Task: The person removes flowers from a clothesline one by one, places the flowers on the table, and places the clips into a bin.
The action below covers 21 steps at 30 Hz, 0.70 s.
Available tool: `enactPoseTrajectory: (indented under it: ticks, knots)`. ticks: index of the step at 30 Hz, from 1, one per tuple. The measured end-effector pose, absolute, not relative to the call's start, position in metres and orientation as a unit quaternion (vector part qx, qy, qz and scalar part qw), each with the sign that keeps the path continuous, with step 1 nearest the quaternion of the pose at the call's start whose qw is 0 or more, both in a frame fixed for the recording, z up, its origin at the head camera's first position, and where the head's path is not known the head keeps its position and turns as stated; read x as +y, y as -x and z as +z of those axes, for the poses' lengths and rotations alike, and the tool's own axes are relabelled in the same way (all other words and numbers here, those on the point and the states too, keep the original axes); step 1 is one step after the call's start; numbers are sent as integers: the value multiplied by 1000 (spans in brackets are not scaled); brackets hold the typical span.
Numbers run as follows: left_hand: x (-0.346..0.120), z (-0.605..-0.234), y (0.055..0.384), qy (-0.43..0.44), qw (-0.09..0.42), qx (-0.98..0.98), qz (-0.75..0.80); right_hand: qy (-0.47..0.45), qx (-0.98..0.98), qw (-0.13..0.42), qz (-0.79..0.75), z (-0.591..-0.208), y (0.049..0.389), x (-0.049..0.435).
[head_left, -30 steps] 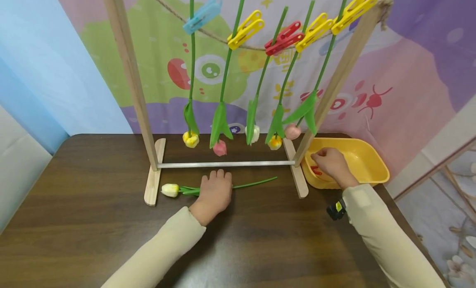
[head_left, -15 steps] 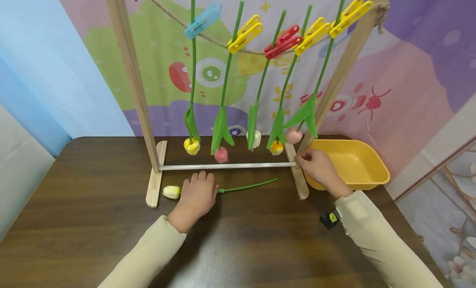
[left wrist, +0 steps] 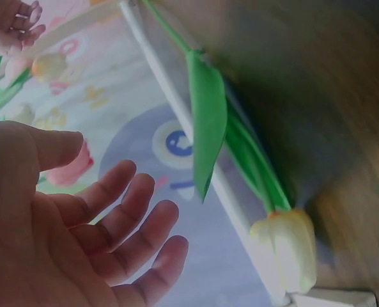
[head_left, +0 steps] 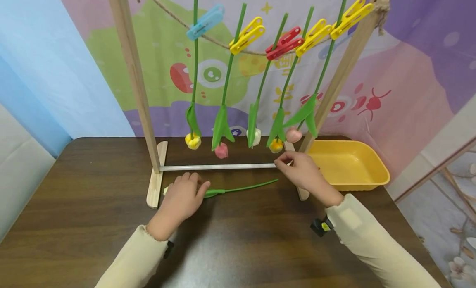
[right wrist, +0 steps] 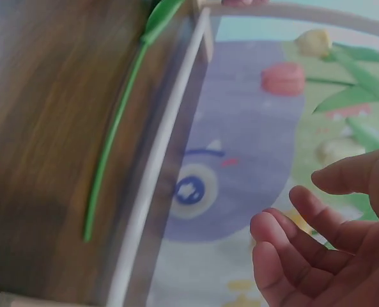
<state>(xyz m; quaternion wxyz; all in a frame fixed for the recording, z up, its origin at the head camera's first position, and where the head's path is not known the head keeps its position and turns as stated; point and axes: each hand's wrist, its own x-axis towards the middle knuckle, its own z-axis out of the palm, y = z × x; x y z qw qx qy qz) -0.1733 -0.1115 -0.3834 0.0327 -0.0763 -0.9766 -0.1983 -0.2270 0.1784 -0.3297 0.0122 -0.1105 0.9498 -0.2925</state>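
A white and yellow artificial tulip (left wrist: 285,249) lies on the table under the rack, its green stem (head_left: 253,186) pointing right. My left hand (head_left: 182,197) is over the bloom end and hides most of the flower in the head view. In the left wrist view its fingers are loosely bent with nothing between them. By the right end of the white crossbar (head_left: 223,167) is my right hand (head_left: 303,170). The right wrist view shows its thumb and fingers (right wrist: 272,243) apart and empty.
Several tulips hang bloom-down from a rope, including a pink one (head_left: 221,151), held by clothespins such as a red one (head_left: 284,44) and a blue one (head_left: 205,22). A yellow basin (head_left: 353,166) stands right of the wooden rack (head_left: 139,85).
My left hand has slid left along the tulip to its bloom end, uncovering the leaves. My right hand has come out of the yellow basin and moved left to the crossbar.
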Motion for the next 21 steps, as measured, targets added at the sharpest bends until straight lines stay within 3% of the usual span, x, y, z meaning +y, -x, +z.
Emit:
enactPoseTrajectory:
  ticks: [8, 21]
  knots:
    - [-123, -373, 167, 72, 43, -957, -278, 139, 939, -4, -316, -317, 219, 161]
    - [-136, -333, 159, 44, 102, -916, -385, 152, 921, -16, -358, -291, 213, 141]
